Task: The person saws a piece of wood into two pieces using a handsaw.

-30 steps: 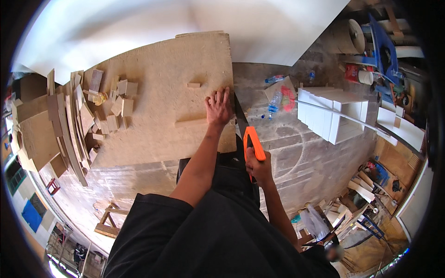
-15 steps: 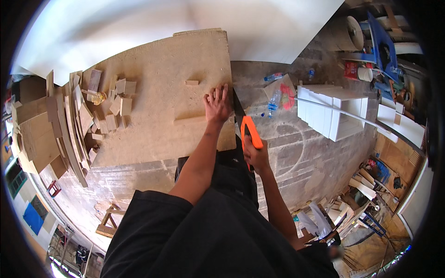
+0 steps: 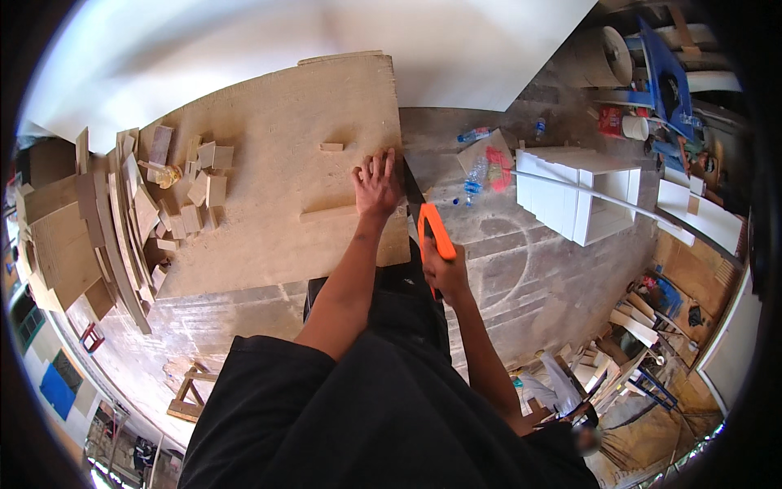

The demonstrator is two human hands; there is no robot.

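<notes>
My right hand (image 3: 445, 269) is closed around the orange handle of a handsaw (image 3: 432, 224). Its dark blade stands along the right edge of a wide brown board tabletop (image 3: 269, 147). My left hand (image 3: 378, 181) presses down near that edge, just left of the blade, with fingers spread and slightly bent. A narrow wooden strip (image 3: 327, 213) lies across the board and runs in under the heel of this hand. Beyond the fingers sits a small wooden offcut (image 3: 331, 147). Where the saw teeth meet the wood is hidden.
Wood offcuts (image 3: 199, 183) and a small amber bottle (image 3: 169, 175) lie on the left, beside long stacked strips (image 3: 122, 220). A white panel (image 3: 269, 41) stands behind. On the floor to the right are plastic bottles (image 3: 476, 175) and a white cabinet (image 3: 574, 191).
The view has shifted slightly, so everything sits a little further left. The saw and my right hand have moved very little; my left hand stays in place on the board.
</notes>
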